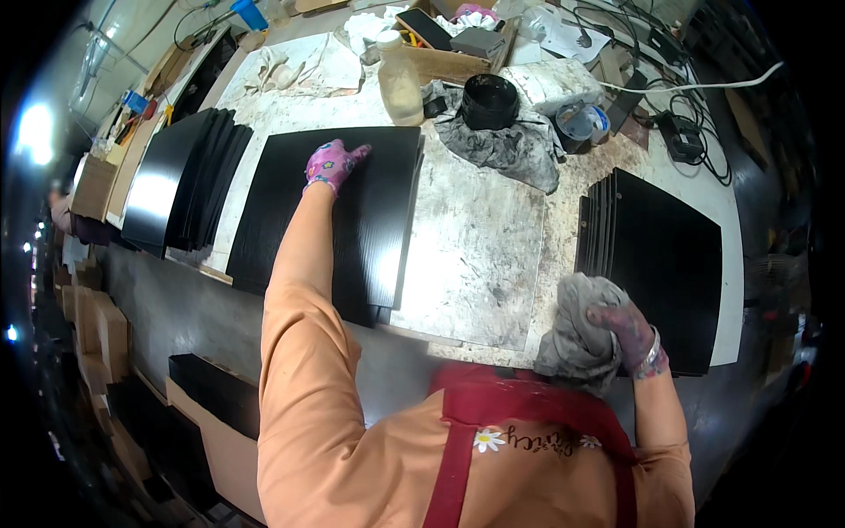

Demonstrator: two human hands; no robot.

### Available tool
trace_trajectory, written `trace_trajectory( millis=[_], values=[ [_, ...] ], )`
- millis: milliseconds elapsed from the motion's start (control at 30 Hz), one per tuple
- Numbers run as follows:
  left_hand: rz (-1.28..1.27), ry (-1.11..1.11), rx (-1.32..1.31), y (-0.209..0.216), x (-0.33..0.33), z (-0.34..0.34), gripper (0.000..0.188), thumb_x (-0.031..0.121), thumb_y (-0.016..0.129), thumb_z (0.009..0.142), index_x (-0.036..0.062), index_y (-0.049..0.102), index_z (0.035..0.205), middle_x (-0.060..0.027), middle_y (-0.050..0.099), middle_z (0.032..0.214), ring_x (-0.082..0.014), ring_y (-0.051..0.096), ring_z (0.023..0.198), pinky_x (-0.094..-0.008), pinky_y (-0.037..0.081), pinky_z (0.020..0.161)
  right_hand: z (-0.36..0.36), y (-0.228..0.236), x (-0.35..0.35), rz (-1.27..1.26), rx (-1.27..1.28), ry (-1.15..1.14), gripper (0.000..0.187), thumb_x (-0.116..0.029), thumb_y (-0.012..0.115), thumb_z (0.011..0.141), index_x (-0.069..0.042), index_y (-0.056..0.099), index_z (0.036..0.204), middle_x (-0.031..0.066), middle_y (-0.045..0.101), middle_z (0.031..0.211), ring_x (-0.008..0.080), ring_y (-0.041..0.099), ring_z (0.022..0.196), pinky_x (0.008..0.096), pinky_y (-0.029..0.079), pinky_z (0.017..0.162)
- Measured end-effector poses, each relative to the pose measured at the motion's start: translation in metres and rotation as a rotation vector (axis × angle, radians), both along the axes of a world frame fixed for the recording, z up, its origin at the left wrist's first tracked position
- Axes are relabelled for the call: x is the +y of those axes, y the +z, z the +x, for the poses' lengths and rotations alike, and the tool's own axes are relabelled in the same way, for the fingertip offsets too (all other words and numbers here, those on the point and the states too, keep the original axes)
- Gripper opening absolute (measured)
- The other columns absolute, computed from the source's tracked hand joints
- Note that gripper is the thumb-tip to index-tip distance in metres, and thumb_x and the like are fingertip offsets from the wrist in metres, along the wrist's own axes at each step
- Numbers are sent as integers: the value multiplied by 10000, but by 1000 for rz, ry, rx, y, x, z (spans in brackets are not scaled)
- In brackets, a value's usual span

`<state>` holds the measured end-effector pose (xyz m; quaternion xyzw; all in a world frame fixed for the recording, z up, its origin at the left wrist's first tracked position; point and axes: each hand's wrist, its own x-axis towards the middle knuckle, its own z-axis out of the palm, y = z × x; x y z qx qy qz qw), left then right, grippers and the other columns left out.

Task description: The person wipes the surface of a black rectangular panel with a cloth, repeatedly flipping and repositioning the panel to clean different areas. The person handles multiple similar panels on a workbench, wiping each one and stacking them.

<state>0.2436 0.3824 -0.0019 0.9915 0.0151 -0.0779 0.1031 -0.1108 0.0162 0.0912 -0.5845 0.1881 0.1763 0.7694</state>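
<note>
My left hand [332, 165], in a pink flowered glove, rests on the upper part of a glossy black panel [361, 224]. At least one finger stretches out to the right, and nothing shows in that hand. The panel lies flat on the worktable, with another black edge showing below it. By the table's front edge, my right hand [627, 333], in a stained glove, grips a crumpled grey rag [576, 330]. The rag hangs beside a stack of black panels [669, 264] on the right.
More black panels [180, 176] lean in a row at the left. Behind, a black tub [489, 101] sits on a dirty cloth [506, 151], near a plastic bottle [400, 84] and tape rolls [579, 123]. Cables [704, 132] trail at the back right. Cardboard boxes [224, 458] stand lower left.
</note>
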Motion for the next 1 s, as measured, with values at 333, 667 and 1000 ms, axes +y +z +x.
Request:
trace_trajectory(
  millis=[333, 667, 1000],
  values=[
    [31, -100, 75, -24, 5, 17, 750, 535, 647, 827, -24, 512, 1309, -223, 541, 1324, -352, 509, 1244, -411, 418, 1024, -37, -22, -26, 2, -64, -285, 469, -242, 619, 877, 53, 569, 1239, 95, 655, 1123, 173, 621, 1014, 294, 480, 920],
    [-99, -42, 87, -23, 0, 15, 725, 451, 663, 841, -13, 465, 1362, -234, 539, 1326, -349, 525, 1230, -397, 442, 997, -30, -41, -13, -66, -103, -94, 542, -327, 636, 871, 53, 559, 1249, 108, 646, 1147, 180, 604, 1066, 307, 458, 970],
    [-154, -326, -717, -72, 93, -37, 318, 196, 588, 897, 22, 583, 1163, -177, 620, 1042, -309, 606, 969, -397, 492, 825, 12, -8, -10, -23, -141, -123, 550, -216, 683, 818, 34, 528, 1283, 88, 636, 1155, 168, 613, 1029, 313, 482, 924]
  ],
)
